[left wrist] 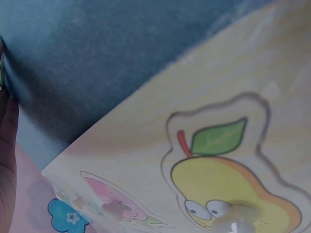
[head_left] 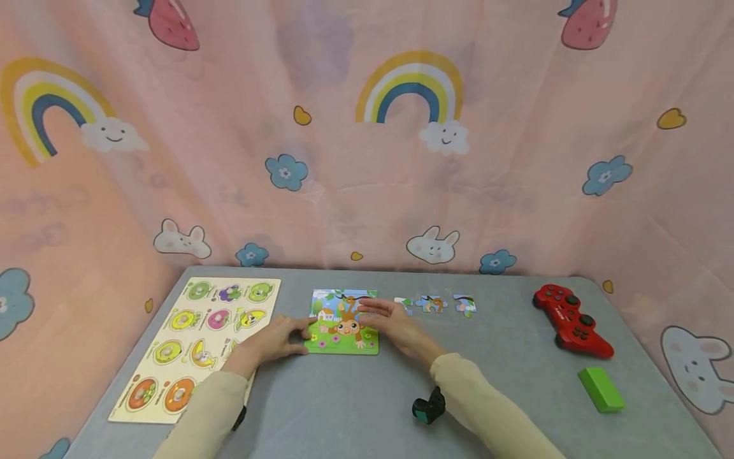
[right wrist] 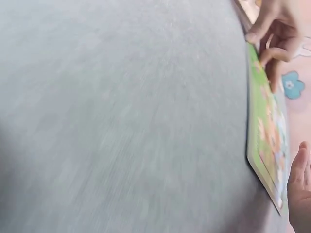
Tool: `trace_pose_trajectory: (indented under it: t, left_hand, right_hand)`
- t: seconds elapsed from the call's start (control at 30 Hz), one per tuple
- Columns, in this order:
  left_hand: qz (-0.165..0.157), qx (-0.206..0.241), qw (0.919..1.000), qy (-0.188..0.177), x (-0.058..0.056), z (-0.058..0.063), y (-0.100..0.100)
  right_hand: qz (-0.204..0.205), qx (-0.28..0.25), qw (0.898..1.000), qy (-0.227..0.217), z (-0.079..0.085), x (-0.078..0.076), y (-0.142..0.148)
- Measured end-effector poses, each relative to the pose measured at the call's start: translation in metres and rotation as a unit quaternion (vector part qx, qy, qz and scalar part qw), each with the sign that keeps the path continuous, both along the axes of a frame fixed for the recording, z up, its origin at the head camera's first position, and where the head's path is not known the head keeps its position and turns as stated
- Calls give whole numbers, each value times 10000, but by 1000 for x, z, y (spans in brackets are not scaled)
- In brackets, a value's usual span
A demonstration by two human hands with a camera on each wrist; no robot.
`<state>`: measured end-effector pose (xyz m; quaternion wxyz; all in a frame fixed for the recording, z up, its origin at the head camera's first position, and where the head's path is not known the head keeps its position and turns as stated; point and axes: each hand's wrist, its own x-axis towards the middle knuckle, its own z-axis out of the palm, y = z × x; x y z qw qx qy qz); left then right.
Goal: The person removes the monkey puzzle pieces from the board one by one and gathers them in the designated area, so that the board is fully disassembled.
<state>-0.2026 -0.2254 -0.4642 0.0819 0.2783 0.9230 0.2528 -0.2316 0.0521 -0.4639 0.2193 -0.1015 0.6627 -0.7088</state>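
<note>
A jigsaw puzzle (head_left: 338, 341) with a monkey picture lies flat on the grey table. My left hand (head_left: 274, 339) holds its left edge; in the right wrist view, the left hand's fingers (right wrist: 278, 53) are curled at the board and the thumb touches its corner. My right hand (head_left: 395, 324) is at the right edge, fingers extended over the picture; whether they touch it cannot be told. Only part of the right hand (right wrist: 300, 194) shows in its wrist view. Three loose puzzle pieces lie to the right, among them a middle piece (head_left: 431, 304) and a right piece (head_left: 465, 304).
A pale wooden peg board (head_left: 157, 319) with fruit and plate pictures lies at the left, partly under the left forearm. On the right are a red game controller (head_left: 573, 322) and a green block (head_left: 601, 389). A pink patterned curtain (head_left: 344, 210) hangs behind the table.
</note>
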Motion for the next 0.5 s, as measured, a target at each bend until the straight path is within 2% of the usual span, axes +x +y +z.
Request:
trace_pose_trajectory:
  t: [0.33, 0.5]
  left_hand:
    - [32, -106, 9999, -18, 0, 1, 1]
    - [13, -167, 9999, 29, -1, 1, 0]
  right_hand:
    - [-170, -8, 9998, 127, -11, -7, -37]
    - [-65, 188, 9987, 466, -14, -11, -44]
